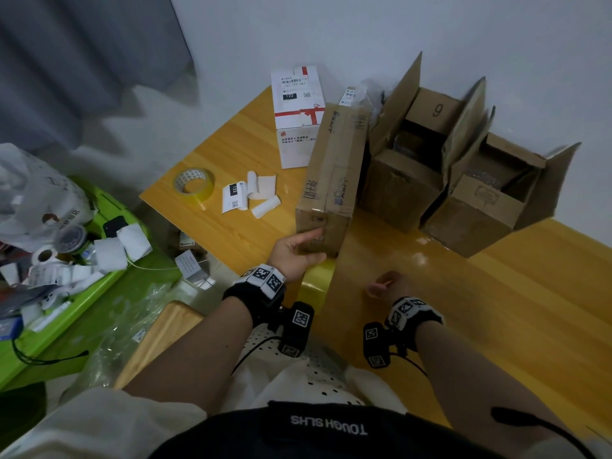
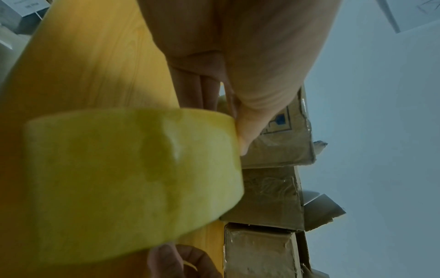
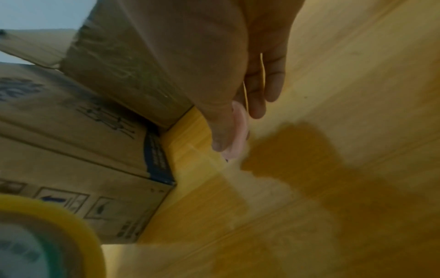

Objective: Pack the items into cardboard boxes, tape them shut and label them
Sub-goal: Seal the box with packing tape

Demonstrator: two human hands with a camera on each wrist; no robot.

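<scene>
A long closed cardboard box [image 1: 334, 173] lies on the yellow wooden table [image 1: 496, 309], its near end towards me. My left hand [image 1: 296, 251] rests on that near end with fingers and thumb [image 2: 247, 131] fairly straight against the cardboard [image 2: 281, 148]. A yellow tape roll [image 1: 316, 284] sits just below that hand at the table edge, large and blurred in the left wrist view [image 2: 133, 176]; whether the hand holds it is unclear. My right hand [image 1: 387, 284] hovers over the table to the right of the box and pinches a small pink tool [image 3: 237, 135].
Two open cardboard boxes [image 1: 414, 154] [image 1: 490, 193] stand against the wall at the right. A white box with a red ribbon print [image 1: 298, 117], a second tape roll [image 1: 193, 185] and curled white labels [image 1: 261, 193] lie further back. A cluttered green bin [image 1: 99, 276] is on the left.
</scene>
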